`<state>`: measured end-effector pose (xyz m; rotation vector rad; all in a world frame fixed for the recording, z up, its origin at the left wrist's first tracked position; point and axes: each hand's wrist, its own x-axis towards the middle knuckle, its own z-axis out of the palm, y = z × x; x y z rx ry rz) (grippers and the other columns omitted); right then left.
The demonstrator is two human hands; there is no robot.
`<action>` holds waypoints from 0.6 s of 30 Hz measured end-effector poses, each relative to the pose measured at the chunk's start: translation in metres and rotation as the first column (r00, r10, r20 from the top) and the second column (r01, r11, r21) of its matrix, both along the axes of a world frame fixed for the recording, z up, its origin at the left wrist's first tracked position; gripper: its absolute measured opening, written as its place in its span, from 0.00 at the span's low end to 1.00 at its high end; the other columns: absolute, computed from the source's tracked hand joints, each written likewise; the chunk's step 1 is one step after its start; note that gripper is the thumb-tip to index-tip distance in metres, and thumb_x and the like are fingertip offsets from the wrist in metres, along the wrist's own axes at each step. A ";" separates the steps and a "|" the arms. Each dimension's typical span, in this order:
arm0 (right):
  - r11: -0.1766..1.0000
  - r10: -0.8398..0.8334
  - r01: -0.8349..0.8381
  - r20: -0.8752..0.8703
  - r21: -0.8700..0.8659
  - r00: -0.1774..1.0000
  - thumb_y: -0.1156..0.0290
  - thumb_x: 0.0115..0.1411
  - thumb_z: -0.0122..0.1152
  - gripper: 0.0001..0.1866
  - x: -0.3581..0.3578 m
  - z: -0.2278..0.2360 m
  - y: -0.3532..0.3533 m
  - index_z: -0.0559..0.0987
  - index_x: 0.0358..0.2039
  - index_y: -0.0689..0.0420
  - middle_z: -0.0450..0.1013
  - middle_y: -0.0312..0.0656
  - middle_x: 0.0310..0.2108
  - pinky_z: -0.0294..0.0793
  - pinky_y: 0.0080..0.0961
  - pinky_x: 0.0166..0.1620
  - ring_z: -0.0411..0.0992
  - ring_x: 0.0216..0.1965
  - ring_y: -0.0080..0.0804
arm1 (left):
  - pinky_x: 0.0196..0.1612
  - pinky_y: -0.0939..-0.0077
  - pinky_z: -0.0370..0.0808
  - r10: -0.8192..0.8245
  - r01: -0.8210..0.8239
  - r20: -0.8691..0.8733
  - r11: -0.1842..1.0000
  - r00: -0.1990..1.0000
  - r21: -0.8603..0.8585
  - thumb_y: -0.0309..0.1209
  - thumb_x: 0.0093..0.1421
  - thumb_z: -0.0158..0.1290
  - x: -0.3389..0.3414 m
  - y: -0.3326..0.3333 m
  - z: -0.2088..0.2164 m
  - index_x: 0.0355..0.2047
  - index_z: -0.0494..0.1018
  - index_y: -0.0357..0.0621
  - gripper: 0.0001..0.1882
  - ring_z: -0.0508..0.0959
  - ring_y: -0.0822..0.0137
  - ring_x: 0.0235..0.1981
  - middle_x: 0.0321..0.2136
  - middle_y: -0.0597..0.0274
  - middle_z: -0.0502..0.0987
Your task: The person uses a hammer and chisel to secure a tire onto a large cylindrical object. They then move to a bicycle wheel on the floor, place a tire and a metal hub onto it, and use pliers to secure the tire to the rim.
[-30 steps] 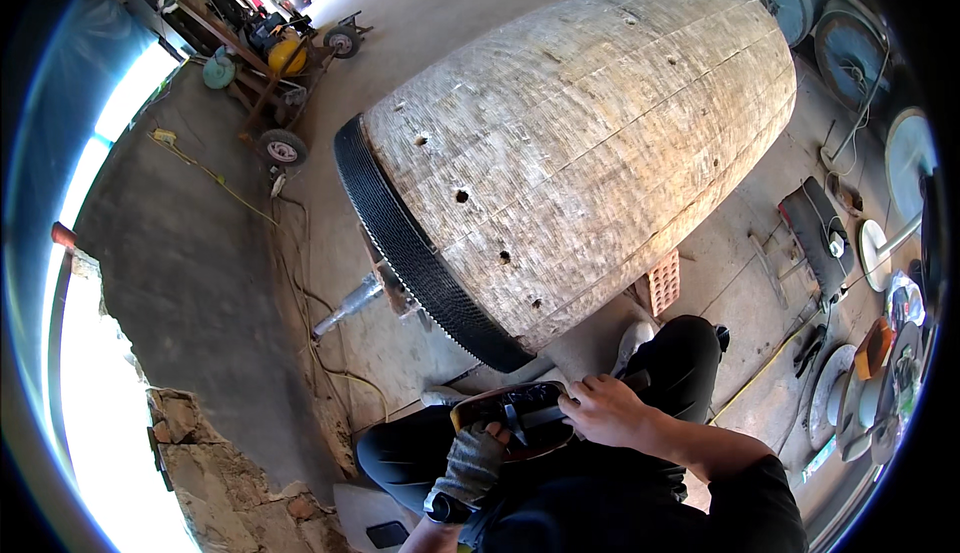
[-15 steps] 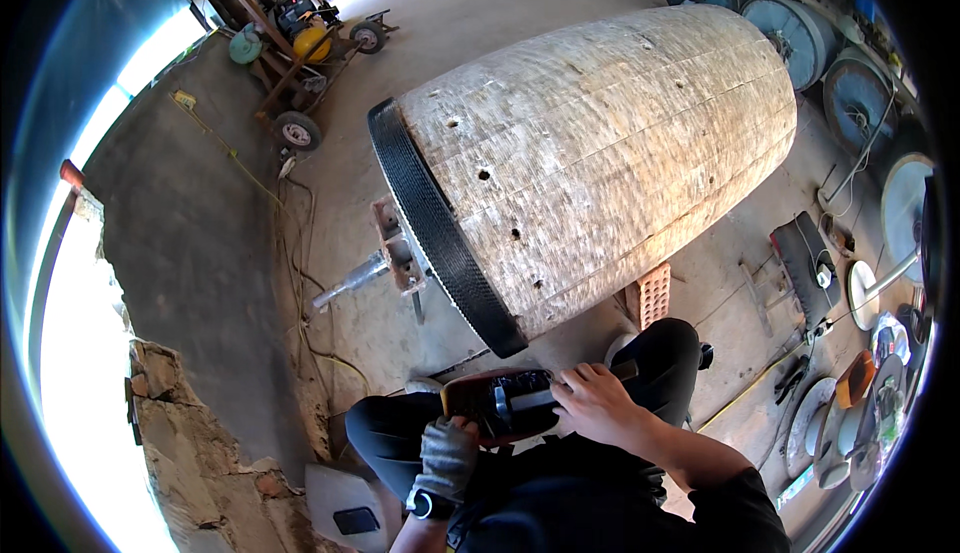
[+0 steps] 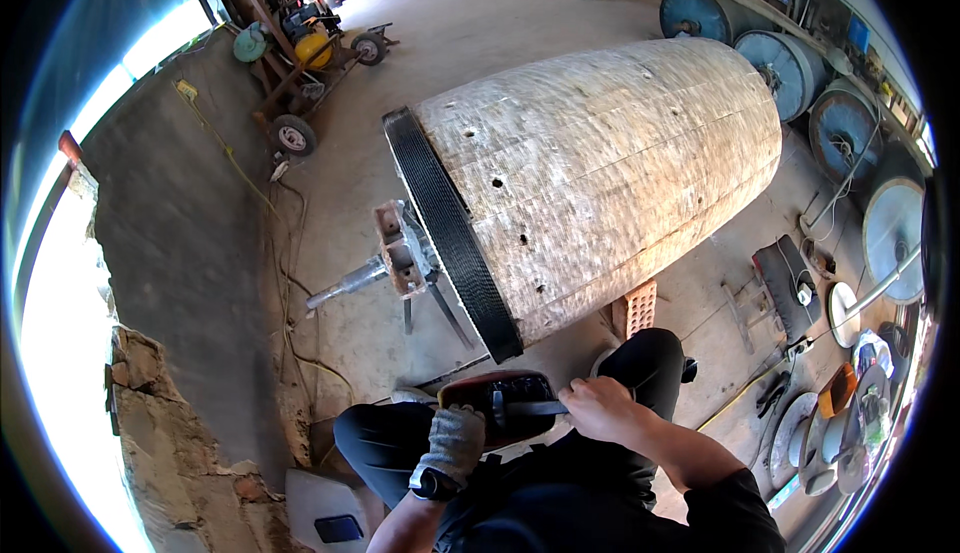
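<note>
My left hand, in a grey glove, closes on the near left edge of a reddish-brown open container with dark, shiny contents. The container sits between my knees. Wrapped around the end of a flat grey-bladed tool is my bare right hand. The blade lies across the container's opening; its handle is hidden in the fist, so its exact kind cannot be made out. Just beyond stands a large, worn wooden-looking drum on its side, dotted with holes. A black ribbed band circles its near left end.
A metal shaft juts from the drum's left end beside a brick support. Another brick is under its near side. Blue-grey rollers line the right. Cables run along the left wall; a wheeled cart stands farther back.
The view has tilted up slightly, so the drum appears lower. My right-hand fingers have curled into a fist around the tool, and the hand sits slightly farther right. My left hand still grips the container.
</note>
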<state>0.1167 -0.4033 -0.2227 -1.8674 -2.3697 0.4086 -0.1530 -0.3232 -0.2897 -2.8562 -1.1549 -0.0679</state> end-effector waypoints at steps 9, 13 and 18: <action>0.976 -0.109 0.154 -0.266 0.155 0.958 0.64 0.56 0.65 0.16 0.025 0.036 0.002 0.71 0.37 0.60 0.72 0.47 0.30 0.75 0.42 0.34 0.75 0.32 0.48 | 0.33 0.58 0.75 0.163 -0.073 0.470 0.976 0.867 -0.204 0.22 0.51 0.61 -0.004 0.008 0.071 0.32 0.71 0.44 0.10 0.78 0.50 0.29 0.28 0.54 0.76; 0.862 -0.059 0.358 -0.631 0.359 0.774 0.76 0.55 0.66 0.16 0.021 0.050 0.020 0.67 0.38 0.61 0.70 0.47 0.24 0.70 0.37 0.24 0.73 0.23 0.47 | 0.35 0.64 0.75 0.036 -0.028 0.656 0.999 0.754 -0.022 0.16 0.49 0.59 0.009 0.062 0.113 0.35 0.69 0.44 0.15 0.79 0.53 0.33 0.31 0.54 0.77; 0.824 -0.146 0.509 -0.775 0.249 0.615 0.76 0.59 0.64 0.15 0.026 0.051 0.046 0.67 0.41 0.65 0.70 0.47 0.20 0.67 0.33 0.21 0.71 0.17 0.45 | 0.37 0.72 0.74 -0.083 0.000 0.838 0.995 0.539 0.099 0.11 0.53 0.53 0.061 0.142 0.182 0.36 0.71 0.43 0.14 0.77 0.64 0.32 0.30 0.59 0.75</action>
